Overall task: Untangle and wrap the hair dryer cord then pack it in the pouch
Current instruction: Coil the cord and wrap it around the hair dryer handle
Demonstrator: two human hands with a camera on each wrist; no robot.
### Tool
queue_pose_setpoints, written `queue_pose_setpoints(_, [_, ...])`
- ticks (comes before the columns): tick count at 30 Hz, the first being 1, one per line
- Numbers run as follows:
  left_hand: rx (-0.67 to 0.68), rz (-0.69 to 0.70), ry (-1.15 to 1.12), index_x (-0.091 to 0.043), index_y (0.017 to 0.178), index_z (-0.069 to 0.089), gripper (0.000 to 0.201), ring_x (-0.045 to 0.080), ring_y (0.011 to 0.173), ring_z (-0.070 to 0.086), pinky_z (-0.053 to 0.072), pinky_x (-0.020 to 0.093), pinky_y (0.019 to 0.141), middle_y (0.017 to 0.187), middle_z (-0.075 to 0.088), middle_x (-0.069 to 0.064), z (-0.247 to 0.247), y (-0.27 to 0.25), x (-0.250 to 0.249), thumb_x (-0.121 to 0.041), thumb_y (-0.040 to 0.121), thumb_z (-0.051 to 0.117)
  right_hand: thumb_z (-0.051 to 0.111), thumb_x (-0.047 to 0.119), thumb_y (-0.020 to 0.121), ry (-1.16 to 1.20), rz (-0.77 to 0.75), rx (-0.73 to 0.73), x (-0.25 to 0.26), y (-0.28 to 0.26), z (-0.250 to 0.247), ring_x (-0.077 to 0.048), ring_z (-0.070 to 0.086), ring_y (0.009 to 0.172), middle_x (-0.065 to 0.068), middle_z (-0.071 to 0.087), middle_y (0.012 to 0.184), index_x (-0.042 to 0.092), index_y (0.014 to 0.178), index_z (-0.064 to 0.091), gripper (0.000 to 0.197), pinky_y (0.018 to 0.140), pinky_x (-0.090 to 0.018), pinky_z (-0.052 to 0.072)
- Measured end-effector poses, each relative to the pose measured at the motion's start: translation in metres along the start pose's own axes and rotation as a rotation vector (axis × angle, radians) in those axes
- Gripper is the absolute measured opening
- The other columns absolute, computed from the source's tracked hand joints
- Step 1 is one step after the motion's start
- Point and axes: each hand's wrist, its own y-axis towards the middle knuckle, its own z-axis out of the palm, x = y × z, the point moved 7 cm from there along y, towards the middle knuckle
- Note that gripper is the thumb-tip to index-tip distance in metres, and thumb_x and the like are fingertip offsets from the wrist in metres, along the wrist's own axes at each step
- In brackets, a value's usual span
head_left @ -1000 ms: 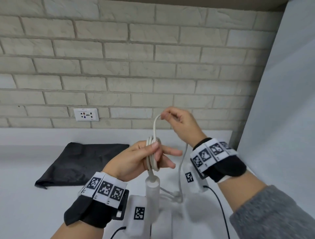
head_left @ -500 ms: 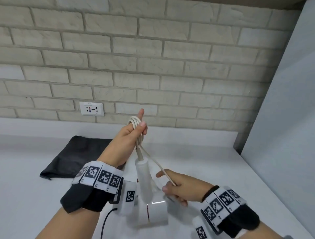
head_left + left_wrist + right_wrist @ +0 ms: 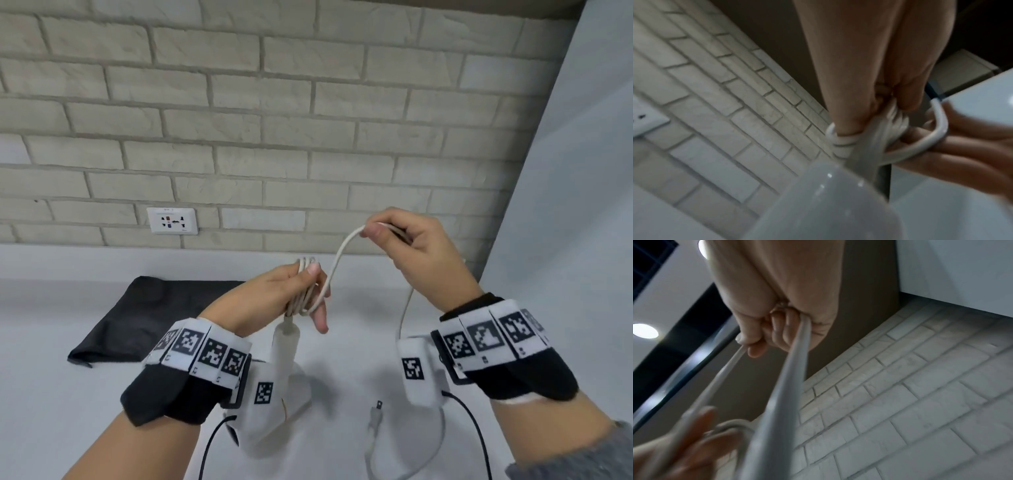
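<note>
Above the table (image 3: 68, 394), the left hand (image 3: 274, 301) grips coiled loops of the white cord (image 3: 337, 260) wound around its fingers — the hair dryer (image 3: 287, 359) hangs just below. Higher and to the right, the right hand (image 3: 414, 253) pinches the cord's free run — the black pouch (image 3: 137, 318) lies flat behind.

Cord (image 3: 334, 270) white. Dryer (image 3: 286, 346) white. Pouch (image 3: 137, 318) black. Wall (image 3: 274, 102) pale beige brick pattern. Counter (image 3: 51, 411) white. Wristbands (image 3: 202, 353) black, with black-white square markers. Sleeve (image 3: 582, 459) grey.
</note>
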Motion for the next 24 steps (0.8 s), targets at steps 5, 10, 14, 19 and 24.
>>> queue_pose_setpoints(5, [0.159, 0.024, -0.213, -0.011, 0.077, 0.050, 0.042, 0.010, 0.044, 0.036, 0.047, 0.031, 0.089, 0.048, 0.035, -0.010, 0.019, -0.005, 0.002, -0.042, 0.091, 0.025, 0.044, 0.017, 0.095, 0.169, 0.230, 0.019, -0.046, 0.009, 0.028, -0.003, 0.047, 0.052, 0.001, 0.064, 0.077, 0.020, 0.075, 0.053, 0.022, 0.046, -0.013, 0.035])
queue_pose_setpoints(10, [0.177, 0.069, -0.383, -0.016, 0.066, 0.047, 0.028, 0.005, 0.039, 0.029, 0.047, 0.023, 0.066, 0.046, 0.032, -0.012, 0.015, -0.008, 0.002, -0.035, 0.087, 0.047, 0.038, 0.046, 0.089, 0.707, 0.518, 0.191, -0.076, -0.014, 0.080, -0.023, 0.064, 0.072, -0.011, 0.068, 0.082, 0.016, 0.077, 0.042, 0.033, 0.067, -0.034, 0.052])
queue_pose_setpoints(14, [0.096, 0.062, -0.504, -0.017, 0.063, 0.045, 0.031, 0.005, 0.038, 0.029, 0.048, 0.024, 0.063, 0.045, 0.031, -0.012, 0.008, -0.006, 0.008, -0.034, 0.088, 0.050, 0.041, 0.053, 0.082, 0.758, 0.481, 0.228, -0.077, -0.023, 0.090, -0.023, 0.060, 0.065, -0.011, 0.061, 0.069, 0.013, 0.077, 0.047, 0.041, 0.066, -0.033, 0.051])
queue_pose_setpoints(19, [-0.141, 0.077, -0.380, -0.007, 0.074, 0.060, 0.033, 0.007, 0.047, 0.034, 0.052, 0.023, 0.068, 0.052, 0.034, -0.008, -0.001, 0.000, 0.015, -0.032, 0.091, 0.046, 0.033, 0.042, 0.094, 0.833, 0.544, 0.052, -0.083, -0.025, 0.087, -0.011, 0.048, 0.042, 0.000, 0.049, 0.047, 0.014, 0.079, 0.044, 0.034, 0.043, -0.022, 0.040])
queue_pose_setpoints(24, [-0.176, 0.084, -0.434, -0.012, 0.066, 0.047, 0.029, 0.005, 0.044, 0.031, 0.048, 0.021, 0.058, 0.051, 0.032, -0.011, 0.003, -0.001, 0.022, -0.033, 0.086, 0.043, 0.034, 0.034, 0.097, 0.816, 0.634, 0.060, -0.099, -0.035, 0.095, -0.015, 0.050, 0.044, 0.000, 0.051, 0.049, 0.014, 0.076, 0.045, 0.031, 0.045, -0.024, 0.042])
